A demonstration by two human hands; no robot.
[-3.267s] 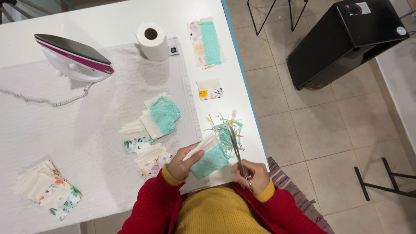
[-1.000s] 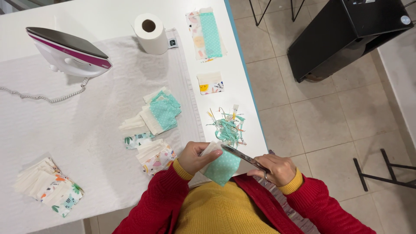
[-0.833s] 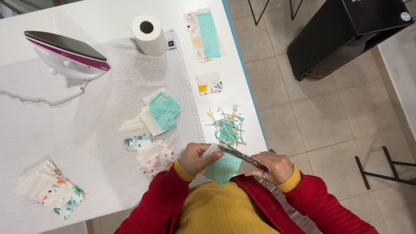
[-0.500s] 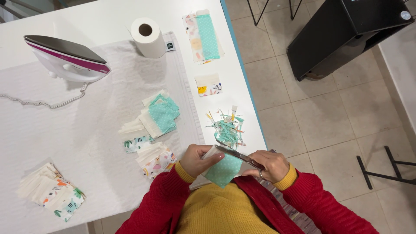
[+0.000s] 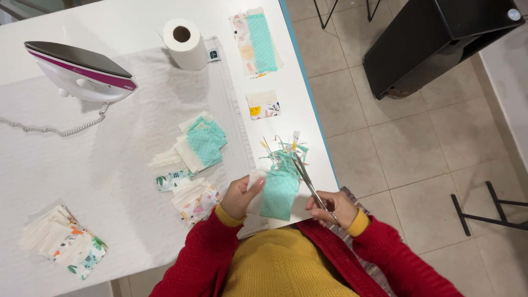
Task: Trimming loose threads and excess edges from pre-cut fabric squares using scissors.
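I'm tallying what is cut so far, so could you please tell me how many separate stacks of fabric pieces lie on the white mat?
3: a teal-topped stack mid-mat, a floral stack beside the left hand, and a stack at the near-left corner. Pieces within stacks overlap, so some are hidden.

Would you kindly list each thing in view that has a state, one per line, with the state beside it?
Left hand: pinching the teal fabric piece.
Right hand: gripping the scissors.
Scissors: blades at the fabric's right edge; open or shut unclear.
Teal fabric piece: held above the table edge.
Iron: resting on the white mat, cord attached.
Paper roll: lying on its side.
Thread scraps: heaped loosely.
Fabric stack: fanned, untidy.
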